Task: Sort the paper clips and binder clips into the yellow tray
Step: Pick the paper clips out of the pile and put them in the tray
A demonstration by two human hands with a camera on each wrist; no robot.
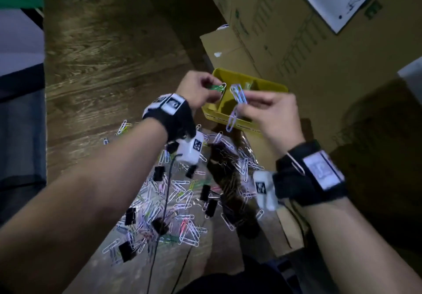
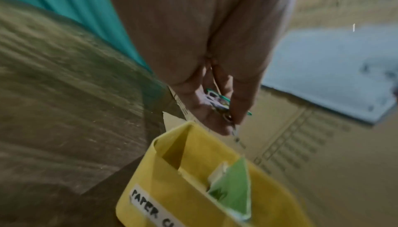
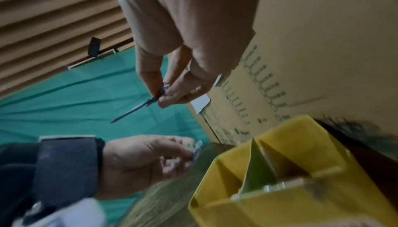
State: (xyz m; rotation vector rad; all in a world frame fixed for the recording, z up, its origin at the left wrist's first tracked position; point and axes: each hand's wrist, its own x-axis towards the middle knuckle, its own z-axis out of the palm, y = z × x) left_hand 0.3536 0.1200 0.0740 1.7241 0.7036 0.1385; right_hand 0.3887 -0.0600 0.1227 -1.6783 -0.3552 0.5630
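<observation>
Loose paper clips and black binder clips (image 1: pixel 206 192) scattered nearest. Above them, right hand (image 1: pixel 271 115) fingers pinched tight on a chain of bluish paper clips (image 1: pixel 237 102), left hand (image 1: pixel 196 90) pinching green paper clips (image 1: pixel 215 87), both over the yellow tray (image 1: pixel 271 86).

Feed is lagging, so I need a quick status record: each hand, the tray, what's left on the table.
left hand: pinches a few paper clips, one green, above the tray
right hand: pinches linked bluish paper clips that dangle over the tray
yellow tray: divided, labelled PAPER C..., contents unclear
pile: many paper clips still on the table
binder clips: several black ones scattered in the pile
</observation>
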